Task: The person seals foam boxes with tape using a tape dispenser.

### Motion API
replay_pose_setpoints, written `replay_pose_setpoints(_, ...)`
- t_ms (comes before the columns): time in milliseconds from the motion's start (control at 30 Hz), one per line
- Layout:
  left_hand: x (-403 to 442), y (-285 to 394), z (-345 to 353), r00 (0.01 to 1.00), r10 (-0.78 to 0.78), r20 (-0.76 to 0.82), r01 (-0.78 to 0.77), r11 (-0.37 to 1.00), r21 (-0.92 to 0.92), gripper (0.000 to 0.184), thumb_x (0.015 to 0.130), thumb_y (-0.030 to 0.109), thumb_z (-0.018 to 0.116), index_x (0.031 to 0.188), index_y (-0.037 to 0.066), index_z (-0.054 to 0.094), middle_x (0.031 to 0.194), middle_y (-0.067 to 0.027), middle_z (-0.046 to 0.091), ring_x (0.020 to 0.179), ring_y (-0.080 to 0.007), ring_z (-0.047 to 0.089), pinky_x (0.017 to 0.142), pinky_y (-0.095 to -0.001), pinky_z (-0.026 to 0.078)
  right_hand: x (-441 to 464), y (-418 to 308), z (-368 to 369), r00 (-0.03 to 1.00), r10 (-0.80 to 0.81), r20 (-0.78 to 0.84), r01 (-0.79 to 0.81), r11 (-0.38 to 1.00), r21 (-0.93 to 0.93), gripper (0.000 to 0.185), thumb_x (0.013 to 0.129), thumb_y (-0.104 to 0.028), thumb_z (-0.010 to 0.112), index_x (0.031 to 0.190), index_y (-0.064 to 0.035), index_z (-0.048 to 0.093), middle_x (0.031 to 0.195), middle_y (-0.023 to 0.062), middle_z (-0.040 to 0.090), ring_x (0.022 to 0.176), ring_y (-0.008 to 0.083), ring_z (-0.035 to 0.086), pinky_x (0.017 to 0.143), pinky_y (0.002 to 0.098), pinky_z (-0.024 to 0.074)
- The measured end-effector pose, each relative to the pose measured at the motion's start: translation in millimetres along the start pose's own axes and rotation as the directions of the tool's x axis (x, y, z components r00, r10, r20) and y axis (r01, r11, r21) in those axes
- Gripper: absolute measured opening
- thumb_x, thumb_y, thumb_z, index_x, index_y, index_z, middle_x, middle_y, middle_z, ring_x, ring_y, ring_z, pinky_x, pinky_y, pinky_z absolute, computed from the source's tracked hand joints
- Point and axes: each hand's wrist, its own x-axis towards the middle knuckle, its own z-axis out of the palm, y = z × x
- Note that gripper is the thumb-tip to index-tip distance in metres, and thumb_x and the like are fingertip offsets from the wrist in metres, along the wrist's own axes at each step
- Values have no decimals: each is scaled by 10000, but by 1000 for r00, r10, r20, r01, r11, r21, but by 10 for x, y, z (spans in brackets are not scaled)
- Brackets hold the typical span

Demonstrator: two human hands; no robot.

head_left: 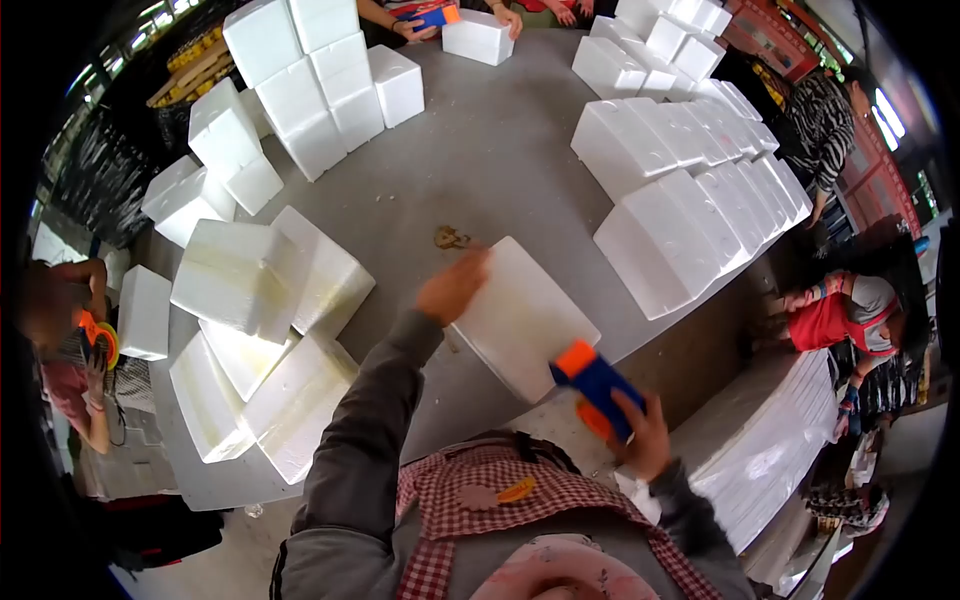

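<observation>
A white foam box [525, 315] lies on the grey table in front of me, near its edge. My left hand [455, 284] rests on the box's far-left edge, its fingers stretched out and slightly blurred. In my right hand [645, 435] is a blue and orange tape dispenser [600, 392]; the fingers wrap round its handle. The dispenser's orange front end is close to the box's near-right corner; whether it touches the box I cannot tell. A small brown scrap [450, 237] lies on the table just beyond my left hand.
Loose foam boxes [235, 275] lie piled at the left of the grey table [450, 150]. Stacked boxes stand at the back left [310, 90] and in rows at the right [680, 210]. Co-workers are at the far side, left and right; one on the left holds a tape dispenser [98, 338].
</observation>
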Motion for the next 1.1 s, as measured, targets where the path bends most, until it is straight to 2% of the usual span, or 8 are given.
replay_pose_setpoints(167,-630,-509,607,876,-461,-142,106,470,-876,489,965,334,243,1293,-7,367,1340,-115,385,1204,-202,381,1023,-302,244,-589,712,1050,963,-13,-269,43,993,106,697,601,52,608,1253,-94,411,1043,229,454,893,394,514,781,381,448)
replay_pose_setpoints(333,-112,319,-44,869,-364,-336,318,930,-183,482,908,373,392,1243,26,418,1240,-196,444,1125,-321,435,920,-391,369,-107,803,1027,897,318,-307,-70,787,613,652,673,43,582,1275,-79,362,1031,110,498,859,212,529,750,312,439)
replay_pose_setpoints(467,400,673,-73,955,211,-208,-23,753,657,490,870,405,438,1320,220,381,1349,-168,349,1049,-377,506,899,-448,395,689,1140,791,859,498,120,-255,212,944,590,776,-73,582,1302,-44,317,1199,136,464,1099,200,452,921,295,376)
replay_pose_setpoints(567,513,807,-145,970,-243,-7,204,799,566,486,863,440,432,1320,289,364,1399,-168,256,980,-400,542,835,-471,439,394,1048,1244,849,478,-227,18,402,915,600,785,-92,585,1307,-39,294,1186,133,470,1102,196,450,937,301,364)
replay_pose_setpoints(900,-99,1633,82,876,-472,-98,367,523,769,474,877,425,410,1288,189,412,1246,-186,441,895,-405,574,727,-502,472,708,773,1319,799,565,-203,-126,489,863,669,724,-210,627,1293,-62,308,1170,248,461,1073,351,488,887,372,417)
replay_pose_setpoints(933,-107,1489,111,877,-472,-91,359,516,778,474,877,425,410,1288,189,412,1246,-186,441,895,-405,574,727,-502,472,840,928,1264,825,557,-98,-192,439,878,677,720,-250,639,1291,-74,321,1150,261,474,1052,367,500,869,384,429)
replay_pose_setpoints(1000,-39,1184,162,894,443,68,-255,377,890,430,896,362,390,1273,159,429,1231,-192,458,886,-404,576,713,-476,485,835,1062,1276,831,547,-106,-202,473,858,681,713,-254,651,1291,-90,330,1149,253,482,1037,363,511,859,394,435)
replay_pose_setpoints(1100,-98,1212,296,991,107,-85,-44,840,541,412,905,317,377,1287,168,408,1277,-194,416,883,-426,568,714,-455,492,277,827,1309,839,515,-177,-117,489,864,688,705,-219,671,1292,-87,337,1200,237,447,1083,326,486,889,369,417)
